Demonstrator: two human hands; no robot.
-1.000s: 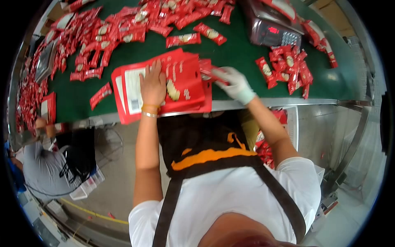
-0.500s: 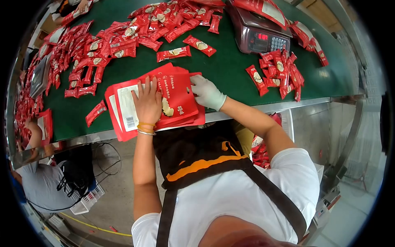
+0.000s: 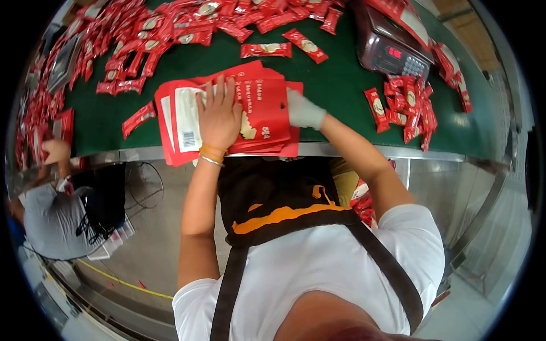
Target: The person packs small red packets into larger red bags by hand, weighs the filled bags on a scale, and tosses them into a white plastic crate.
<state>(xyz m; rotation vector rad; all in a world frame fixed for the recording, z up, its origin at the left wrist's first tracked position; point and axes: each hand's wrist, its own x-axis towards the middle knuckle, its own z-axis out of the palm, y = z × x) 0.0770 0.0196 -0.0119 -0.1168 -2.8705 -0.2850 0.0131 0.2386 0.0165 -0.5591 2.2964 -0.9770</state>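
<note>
A: Where do the pouches lie on the tabletop?
B: The stack of flat red pouches (image 3: 264,94) sits at the near edge of the green tabletop (image 3: 335,79), its lower left corner over the metal rim (image 3: 319,149).
A: Open room?
B: Bare green runs right to a small pile of red packets (image 3: 410,108). A narrower strip separates the stack from a lone red packet (image 3: 138,119) at left; two red packets lie just beyond its far side.
A: Its direction?
B: The top pouch's long axis runs left to right, roughly along the near edge, hang hole (image 3: 282,105) at right.
A: And the grip?
B: The bare left hand (image 3: 220,116) presses flat, fingers slightly spread. The white-gloved right hand (image 3: 304,111) meets the right end, fingers hidden; its grip cannot be told.
</note>
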